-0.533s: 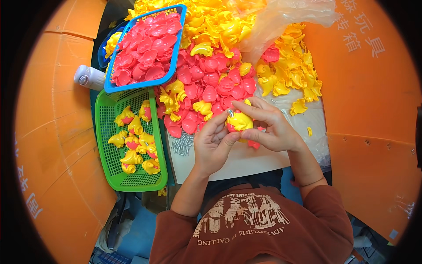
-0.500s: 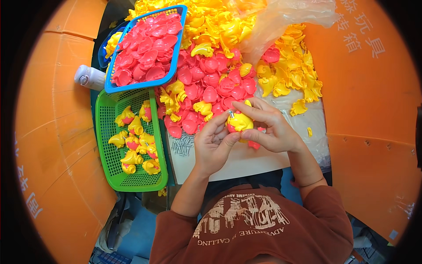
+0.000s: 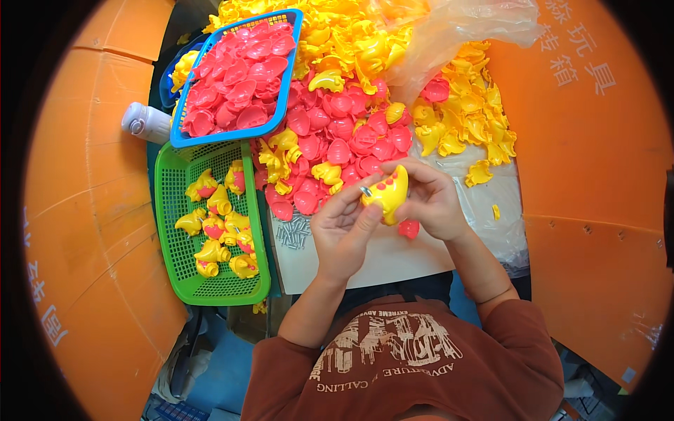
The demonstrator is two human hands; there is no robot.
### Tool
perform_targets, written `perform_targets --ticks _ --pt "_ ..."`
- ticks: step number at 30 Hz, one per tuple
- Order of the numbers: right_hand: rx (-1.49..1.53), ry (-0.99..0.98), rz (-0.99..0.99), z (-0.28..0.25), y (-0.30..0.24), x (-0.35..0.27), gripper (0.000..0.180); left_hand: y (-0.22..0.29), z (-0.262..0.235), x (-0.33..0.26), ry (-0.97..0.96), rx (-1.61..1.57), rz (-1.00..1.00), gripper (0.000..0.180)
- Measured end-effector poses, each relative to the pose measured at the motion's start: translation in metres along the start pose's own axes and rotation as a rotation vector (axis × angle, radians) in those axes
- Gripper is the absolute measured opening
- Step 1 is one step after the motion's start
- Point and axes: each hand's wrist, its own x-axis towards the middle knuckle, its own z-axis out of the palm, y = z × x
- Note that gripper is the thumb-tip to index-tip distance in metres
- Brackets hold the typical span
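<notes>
Both hands meet over the table [image 3: 393,259], pinching one yellow toy shell [image 3: 387,193] between them. The right hand [image 3: 432,200] grips its far side; the left hand [image 3: 344,228] presses thumb and fingers [image 3: 351,200] on its near end. Its long axis runs upright. Glossy, curved red shells [image 3: 337,133] lie just beyond.

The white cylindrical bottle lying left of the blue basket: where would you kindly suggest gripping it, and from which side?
Grip the white cylindrical bottle around its middle, coming from above: it lies on its side with its upper surface exposed, while the blue plastic basket crowds its right end. Probably an easy one-hand wrap.
</notes>
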Motion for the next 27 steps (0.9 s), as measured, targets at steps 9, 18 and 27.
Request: perform_targets --ticks 9,18,27 --pt "-0.107 0.277 0.036 -0.007 0.03 0.02 0.019 -0.02 -0.012 0.014 0.105 -0.276 -0.236 0.018" --pt "-0.311 0.268 0.037 -0.02 0.044 0.033 0.035 -0.024 0.001 0.016 0.214 0.086 -0.104 0.021" --pt "0.013 0.355 0.001 0.011 0.045 -0.004 0.042 -0.051 0.003 -0.004 0.052 0.752 0.521 0.04"
